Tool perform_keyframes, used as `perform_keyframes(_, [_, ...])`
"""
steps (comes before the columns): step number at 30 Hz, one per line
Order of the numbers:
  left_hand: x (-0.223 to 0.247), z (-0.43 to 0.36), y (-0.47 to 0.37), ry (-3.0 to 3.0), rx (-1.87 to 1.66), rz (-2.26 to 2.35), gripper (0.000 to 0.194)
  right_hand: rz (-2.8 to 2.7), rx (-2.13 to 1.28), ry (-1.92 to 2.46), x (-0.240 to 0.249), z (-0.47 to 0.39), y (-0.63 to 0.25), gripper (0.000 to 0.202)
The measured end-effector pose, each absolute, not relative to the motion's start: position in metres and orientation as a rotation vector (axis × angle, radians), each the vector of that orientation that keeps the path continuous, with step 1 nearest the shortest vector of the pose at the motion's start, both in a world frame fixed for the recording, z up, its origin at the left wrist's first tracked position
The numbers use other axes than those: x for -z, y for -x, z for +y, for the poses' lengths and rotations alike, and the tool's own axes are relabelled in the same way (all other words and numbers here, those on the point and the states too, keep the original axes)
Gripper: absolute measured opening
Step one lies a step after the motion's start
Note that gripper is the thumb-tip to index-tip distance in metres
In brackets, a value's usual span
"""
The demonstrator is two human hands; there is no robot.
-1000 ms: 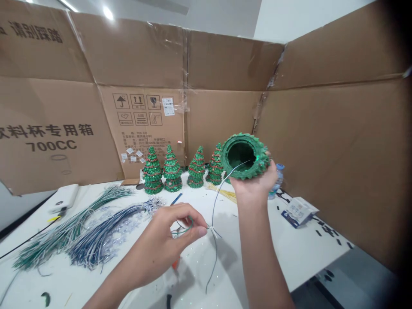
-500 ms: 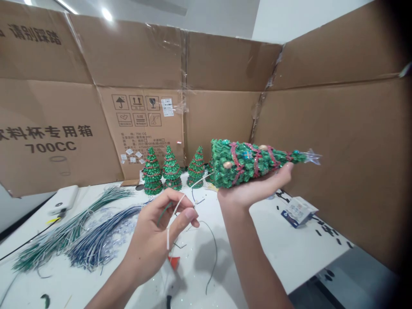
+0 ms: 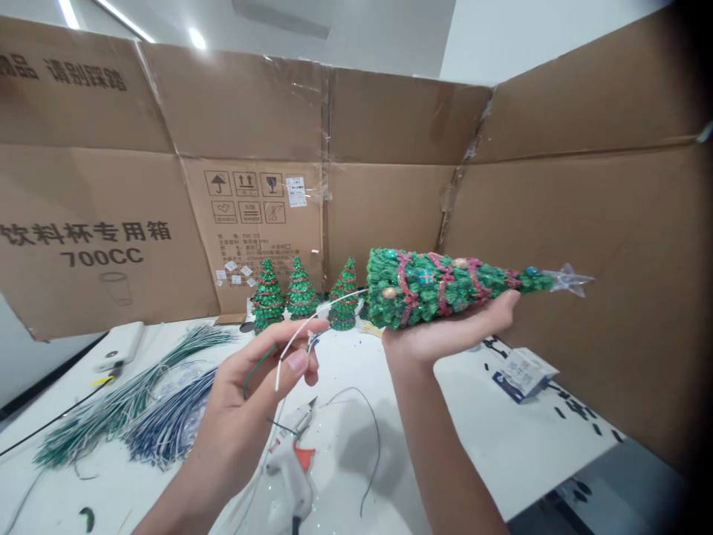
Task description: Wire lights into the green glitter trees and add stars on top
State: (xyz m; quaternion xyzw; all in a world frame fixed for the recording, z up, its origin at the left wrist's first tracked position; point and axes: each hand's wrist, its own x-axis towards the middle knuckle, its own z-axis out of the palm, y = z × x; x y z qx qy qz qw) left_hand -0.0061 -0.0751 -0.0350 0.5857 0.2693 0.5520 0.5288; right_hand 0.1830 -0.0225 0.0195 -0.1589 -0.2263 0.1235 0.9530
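Christmas tree [image 3: 437,290] lies near level, star [image 3: 571,281] pointing right.

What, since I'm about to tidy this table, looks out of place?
Small black pieces lie scattered on the table at right, and one thin wire curls by itself, apart from the wire bundles at left. Both look like strays.
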Motion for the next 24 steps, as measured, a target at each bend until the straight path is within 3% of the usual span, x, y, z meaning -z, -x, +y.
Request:
perform_keyframes(6, [0.027, -0.072, 0.006, -1.324, -1.396, 0.558, 0.017, -0.413, -0.219, 0.226, -0.016, -0.02, -0.18, 0.034])
perform_keyframes(11, [0.024, -0.071, 0.009, -1.365, -1.391, 0.513, 0.041, -0.395, -0.272, 0.224, -0.015, -0.02, -0.182, 0.031])
perform_keyframes(24, [0.024, -0.072, 0.022, -1.643, -1.529, 0.704, 0.015, -0.464, -0.342, 0.289, -0.012, -0.026, -0.188, 0.031])
